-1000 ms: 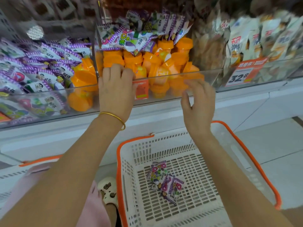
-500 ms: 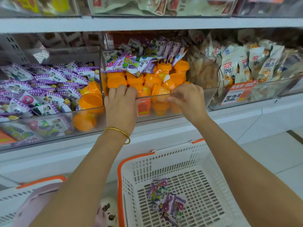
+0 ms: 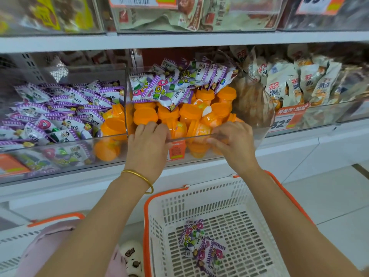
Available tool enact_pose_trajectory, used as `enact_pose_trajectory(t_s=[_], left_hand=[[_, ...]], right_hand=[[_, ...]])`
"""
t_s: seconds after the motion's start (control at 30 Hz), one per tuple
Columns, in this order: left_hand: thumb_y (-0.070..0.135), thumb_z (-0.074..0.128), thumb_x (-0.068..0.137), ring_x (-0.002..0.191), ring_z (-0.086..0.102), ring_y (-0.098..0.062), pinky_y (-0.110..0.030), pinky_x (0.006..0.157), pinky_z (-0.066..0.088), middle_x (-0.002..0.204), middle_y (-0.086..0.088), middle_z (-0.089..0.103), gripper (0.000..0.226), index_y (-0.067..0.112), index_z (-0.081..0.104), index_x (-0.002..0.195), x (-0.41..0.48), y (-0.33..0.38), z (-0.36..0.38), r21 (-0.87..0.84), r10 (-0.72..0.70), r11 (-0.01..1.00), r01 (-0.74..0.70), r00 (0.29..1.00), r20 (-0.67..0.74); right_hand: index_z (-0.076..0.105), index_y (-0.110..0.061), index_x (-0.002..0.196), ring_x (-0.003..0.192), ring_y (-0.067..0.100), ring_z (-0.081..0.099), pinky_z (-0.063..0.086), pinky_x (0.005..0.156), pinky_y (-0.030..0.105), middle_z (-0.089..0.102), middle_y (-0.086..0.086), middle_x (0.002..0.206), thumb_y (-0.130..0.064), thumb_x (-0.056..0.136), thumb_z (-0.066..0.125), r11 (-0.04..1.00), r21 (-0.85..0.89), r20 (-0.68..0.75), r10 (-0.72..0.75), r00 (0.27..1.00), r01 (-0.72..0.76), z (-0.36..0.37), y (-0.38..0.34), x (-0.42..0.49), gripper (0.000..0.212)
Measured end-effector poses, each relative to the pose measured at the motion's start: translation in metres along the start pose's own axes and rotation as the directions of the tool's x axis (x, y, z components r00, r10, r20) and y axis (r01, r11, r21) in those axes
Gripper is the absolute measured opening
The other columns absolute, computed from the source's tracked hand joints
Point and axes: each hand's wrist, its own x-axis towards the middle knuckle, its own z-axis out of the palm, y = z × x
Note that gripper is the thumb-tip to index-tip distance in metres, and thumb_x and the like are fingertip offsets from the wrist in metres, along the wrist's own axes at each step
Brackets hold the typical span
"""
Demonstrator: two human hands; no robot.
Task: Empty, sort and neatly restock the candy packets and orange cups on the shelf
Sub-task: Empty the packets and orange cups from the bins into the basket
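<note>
- Left hand (image 3: 147,142) grips the front rim of the clear plastic shelf bin (image 3: 189,137), fingers curled over it.
- Right hand (image 3: 232,139), free in the air a second ago, now curls over the same rim. I judge that the emptying begins.
- Just behind the rim are orange plastic cups (image 3: 145,116), with purple candy packets (image 3: 157,90) on top.
- The right fingertips are blurred behind the plastic, so I cannot tell whether they touch a cup.

Left hand (image 3: 148,145) fingertips hide behind the clear bin (image 3: 257,134) rim — right hand (image 3: 233,144) fingertips blurred.

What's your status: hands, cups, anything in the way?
Left hand, right hand grip clear bin rim. Orange cups inside. Candy packets piled on top.
</note>
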Motion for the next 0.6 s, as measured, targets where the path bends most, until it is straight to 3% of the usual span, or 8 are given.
enact_pose_trajectory(t_s=[0.07, 0.13, 0.23, 0.33, 0.43, 0.53, 0.6], left_hand=[[0.027, 0.065, 0.085, 0.098, 0.048, -0.028, -0.038, 0.08, 0.04, 0.096, -0.004, 0.053, 0.021, 0.014, 0.058, 0.1, 0.004, -0.004, -0.007, -0.085, -0.004, 0.996, 0.012, 0.996, 0.089], [0.034, 0.068, 0.081, 0.099, 0.051, -0.026, -0.037, 0.084, 0.043, 0.094, -0.002, 0.053, 0.032, 0.014, 0.056, 0.104, 0.018, -0.006, -0.014, -0.213, -0.035, 0.975, 0.057, 0.994, 0.107], [0.043, 0.066, 0.081, 0.12, 0.04, -0.028, -0.033, 0.102, 0.026, 0.121, -0.009, 0.05, 0.052, 0.014, 0.051, 0.122, 0.057, -0.005, -0.012, -0.205, -0.07, 0.976, 0.067, 0.998, -0.008], [0.061, 0.055, 0.08, 0.141, 0.012, -0.034, -0.045, 0.114, 0.01, 0.151, -0.017, 0.02, 0.081, 0.02, 0.029, 0.145, 0.102, -0.003, 0.0, -0.028, -0.146, 0.989, 0.147, 0.989, 0.032], [0.078, 0.036, 0.076, 0.142, 0.004, -0.038, -0.055, 0.115, 0.004, 0.155, -0.017, 0.011, 0.09, 0.027, 0.017, 0.148, 0.141, -0.011, 0.014, 0.154, -0.237, 0.963, 0.22, 0.966, 0.104], [0.086, 0.024, 0.072, 0.143, -0.002, -0.041, -0.061, 0.113, 0.0, 0.158, -0.013, -0.002, 0.096, 0.034, 0.005, 0.15, 0.164, -0.018, 0.018, 0.215, -0.298, 0.942, 0.258, 0.937, 0.183], [0.088, 0.022, 0.069, 0.142, -0.01, -0.04, -0.062, 0.112, -0.003, 0.158, -0.008, -0.013, 0.097, 0.039, -0.005, 0.148, 0.175, -0.019, 0.022, 0.222, -0.307, 0.94, 0.26, 0.928, 0.212]], right_hand=[[0.07, -0.019, 0.08, 0.084, 0.026, 0.06, 0.021, 0.077, 0.025, 0.067, -0.002, 0.079, -0.053, 0.077, 0.056, 0.999, -0.031, 0.064, -0.008, 0.998, 0.01, -0.003, -0.001, 0.0, 0.037], [0.069, -0.018, 0.08, 0.084, 0.023, 0.059, 0.032, 0.076, 0.03, 0.067, -0.002, 0.081, -0.061, 0.073, 0.055, 0.999, 0.03, 0.171, 0.008, 0.985, -0.013, -0.015, -0.002, 0.007, 0.045], [0.067, -0.013, 0.08, 0.08, 0.019, 0.056, 0.043, 0.07, 0.036, 0.064, 0.001, 0.08, -0.066, 0.076, 0.048, 0.973, 0.183, 0.139, 0.114, 0.984, -0.139, -0.033, -0.001, 0.031, 0.056], [0.063, -0.012, 0.107, 0.105, 0.029, 0.051, 0.035, 0.085, 0.034, 0.059, 0.01, 0.109, -0.063, 0.084, 0.04, 0.988, -0.066, 0.001, 0.138, 0.99, -0.138, -0.023, 0.014, 0.075, 0.061], [0.043, -0.012, 0.138, 0.132, 0.045, 0.031, 0.028, 0.106, 0.05, 0.034, 0.025, 0.145, -0.064, 0.087, 0.044, 0.932, -0.29, 0.037, 0.24, 0.97, -0.219, 0.001, 0.03, 0.127, 0.073], [0.029, -0.012, 0.144, 0.139, 0.045, 0.017, 0.026, 0.109, 0.051, 0.015, 0.026, 0.153, -0.067, 0.088, 0.04, 0.876, -0.36, 0.103, 0.38, 0.919, -0.321, 0.017, 0.032, 0.159, 0.079], [0.031, -0.011, 0.142, 0.138, 0.044, 0.018, 0.027, 0.107, 0.051, 0.017, 0.027, 0.152, -0.072, 0.086, 0.036, 0.83, -0.411, 0.094, 0.45, 0.888, -0.377, 0.025, 0.031, 0.17, 0.083]])
